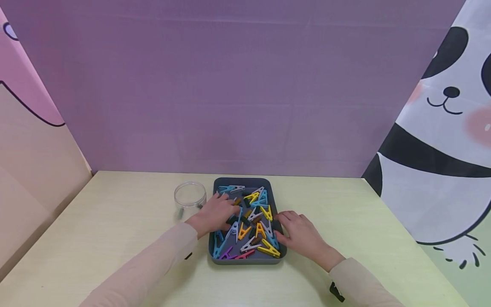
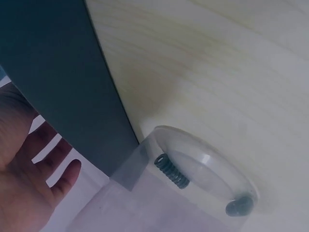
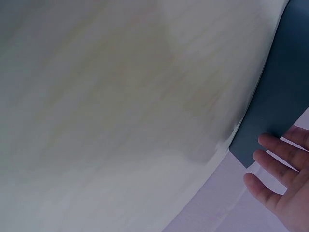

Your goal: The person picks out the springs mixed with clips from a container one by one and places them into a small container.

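A dark grey tray point(image 1: 245, 261) holds a mix of colourful plastic clips, among them a yellow clip point(image 1: 270, 248) and a purple clip point(image 1: 227, 253), with dark green and brown coil springs between them. Over the tray's left side reaches my left hand point(image 1: 216, 212), thumb and index finger apart near a dark green spring point(image 1: 232, 219). The left wrist view shows its other fingers spread; the tray wall hides part of it. My right hand point(image 1: 301, 234) rests its fingertips against the tray's right side, fingers lightly bent and holding nothing.
A clear round jar point(image 1: 189, 195) stands left of the tray, close to my left wrist. Inside it are dark green springs point(image 2: 172, 171). The pale wooden table point(image 1: 126, 217) ends at a purple backdrop point(image 1: 230, 94); a panda print point(image 1: 449, 140) hangs at the right.
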A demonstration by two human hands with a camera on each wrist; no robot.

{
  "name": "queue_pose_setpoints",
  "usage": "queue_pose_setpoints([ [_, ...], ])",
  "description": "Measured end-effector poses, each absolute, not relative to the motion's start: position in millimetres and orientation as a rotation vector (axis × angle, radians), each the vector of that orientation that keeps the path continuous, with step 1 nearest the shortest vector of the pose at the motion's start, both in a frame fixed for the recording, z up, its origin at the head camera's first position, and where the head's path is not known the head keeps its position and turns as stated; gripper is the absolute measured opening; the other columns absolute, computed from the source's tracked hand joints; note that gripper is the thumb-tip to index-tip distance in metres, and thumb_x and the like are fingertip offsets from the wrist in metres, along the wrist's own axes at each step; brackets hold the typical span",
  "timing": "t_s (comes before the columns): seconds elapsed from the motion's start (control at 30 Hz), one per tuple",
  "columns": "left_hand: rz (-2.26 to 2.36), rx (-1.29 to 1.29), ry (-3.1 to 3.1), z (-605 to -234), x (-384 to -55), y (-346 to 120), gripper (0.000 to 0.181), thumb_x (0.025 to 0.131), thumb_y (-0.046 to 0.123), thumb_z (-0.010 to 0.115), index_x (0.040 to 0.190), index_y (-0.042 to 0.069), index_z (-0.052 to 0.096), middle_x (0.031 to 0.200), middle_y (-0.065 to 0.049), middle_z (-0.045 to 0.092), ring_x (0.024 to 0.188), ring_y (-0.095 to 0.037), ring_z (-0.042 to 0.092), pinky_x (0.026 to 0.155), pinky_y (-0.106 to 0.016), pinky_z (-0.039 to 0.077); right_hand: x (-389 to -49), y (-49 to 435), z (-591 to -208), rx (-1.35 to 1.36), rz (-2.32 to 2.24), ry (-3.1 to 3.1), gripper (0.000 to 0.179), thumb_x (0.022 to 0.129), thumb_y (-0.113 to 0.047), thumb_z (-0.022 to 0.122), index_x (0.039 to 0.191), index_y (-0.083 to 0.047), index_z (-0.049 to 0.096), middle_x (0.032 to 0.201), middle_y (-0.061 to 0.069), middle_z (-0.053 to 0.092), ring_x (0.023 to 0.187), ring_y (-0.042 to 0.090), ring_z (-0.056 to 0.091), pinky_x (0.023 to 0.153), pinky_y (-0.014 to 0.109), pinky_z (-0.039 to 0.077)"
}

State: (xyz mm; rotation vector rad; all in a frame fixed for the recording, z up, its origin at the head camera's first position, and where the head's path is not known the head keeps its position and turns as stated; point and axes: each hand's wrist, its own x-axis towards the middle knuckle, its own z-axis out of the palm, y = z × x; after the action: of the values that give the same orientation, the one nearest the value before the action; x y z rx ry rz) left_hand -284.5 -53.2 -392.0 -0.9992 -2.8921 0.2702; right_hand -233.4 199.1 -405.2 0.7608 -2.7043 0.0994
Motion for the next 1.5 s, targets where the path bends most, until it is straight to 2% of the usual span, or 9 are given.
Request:
queue_pose_setpoints([
  [0.17, 0.250, -1.034, -2.861, -390.2, -284.4, -56.9, 0.040, 0.074, 0.043, 0.072, 0.110, 0.028, 0.063, 0.113, 0.005, 0.063, 0.103, -0.018, 0.050, 0.093, -0.041, 0.040, -233.3, 198.9, -405.6, 0.764, 0.101, -2.701, 0.035, 0.081, -0.033, 0.063, 0.107, -0.009, 0.061, 0.109, 0.005, 0.063, 0.104, 0.022, 0.056, 0.081, 0.042, 0.049],
  [0.43, 0.239, -1.093, -2.787, -381.6, -280.0, -62.9, 0.039, 0.075, 0.045, 0.070, 0.109, 0.027, 0.062, 0.110, 0.005, 0.063, 0.099, -0.017, 0.051, 0.082, -0.035, 0.040, -233.3, 198.5, -406.1, 0.764, 0.100, -2.699, 0.035, 0.081, -0.033, 0.063, 0.107, -0.009, 0.062, 0.109, 0.006, 0.063, 0.104, 0.022, 0.056, 0.080, 0.042, 0.049],
  [0.93, 0.154, -1.128, -2.664, -354.0, -269.5, -74.4, 0.040, 0.074, 0.045, 0.071, 0.106, 0.024, 0.062, 0.105, 0.006, 0.065, 0.094, -0.016, 0.052, 0.080, -0.034, 0.040, -233.3, 199.1, -406.4, 0.761, 0.108, -2.696, 0.035, 0.081, -0.032, 0.064, 0.107, -0.009, 0.061, 0.109, 0.006, 0.063, 0.104, 0.022, 0.057, 0.080, 0.041, 0.049],
  [1.17, 0.065, -1.071, -2.682, -337.1, -269.1, -88.4, 0.037, 0.075, 0.045, 0.070, 0.104, 0.024, 0.064, 0.104, 0.005, 0.065, 0.096, -0.017, 0.053, 0.088, -0.038, 0.042, -234.0, 198.9, -406.8, 0.763, 0.107, -2.692, 0.035, 0.081, -0.033, 0.063, 0.107, -0.010, 0.061, 0.109, 0.006, 0.063, 0.104, 0.022, 0.057, 0.080, 0.041, 0.049],
  [1.5, -0.055, -0.948, -2.694, -319.9, -269.2, -113.0, 0.035, 0.075, 0.045, 0.070, 0.100, 0.022, 0.065, 0.102, 0.005, 0.065, 0.101, -0.019, 0.054, 0.092, -0.042, 0.041, -233.1, 198.1, -405.7, 0.764, 0.115, -2.686, 0.034, 0.081, -0.032, 0.063, 0.107, -0.009, 0.062, 0.109, 0.006, 0.063, 0.104, 0.022, 0.057, 0.080, 0.042, 0.049],
])
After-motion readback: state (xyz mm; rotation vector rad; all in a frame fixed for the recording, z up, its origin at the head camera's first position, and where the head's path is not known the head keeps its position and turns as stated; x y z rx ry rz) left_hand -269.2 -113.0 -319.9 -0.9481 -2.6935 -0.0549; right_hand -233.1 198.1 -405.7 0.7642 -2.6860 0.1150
